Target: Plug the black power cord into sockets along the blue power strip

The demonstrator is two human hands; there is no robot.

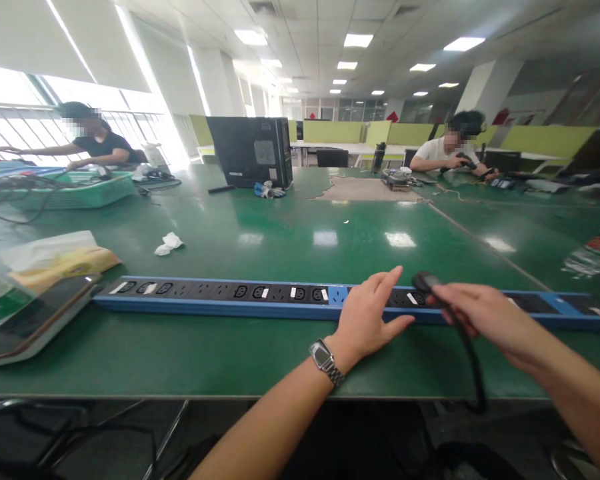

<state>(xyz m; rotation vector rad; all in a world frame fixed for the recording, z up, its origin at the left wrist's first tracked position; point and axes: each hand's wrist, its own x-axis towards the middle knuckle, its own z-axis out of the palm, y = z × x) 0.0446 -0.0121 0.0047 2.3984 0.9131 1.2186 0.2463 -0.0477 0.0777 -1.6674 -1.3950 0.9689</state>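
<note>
A long blue power strip (220,308) with a row of black sockets lies crosswise along the near part of the green table. My left hand (367,315), wearing a watch (324,358), rests on the strip right of its middle, thumb and fingers stretched apart. Just to the right, my right hand (480,312) pinches a black power plug (424,281) above the sockets. The plug's prongs cannot be made out. From it a black cable (474,370) hangs in a loop over the table's near edge. Small white stickers mark several sockets.
A phone (40,313) lies at the strip's left end, beside a yellow packet (67,263). Crumpled tissue (169,244), a black computer case (253,152) and a green basket (87,193) stand farther back. A bottle (597,247) lies right. Two people sit across the table.
</note>
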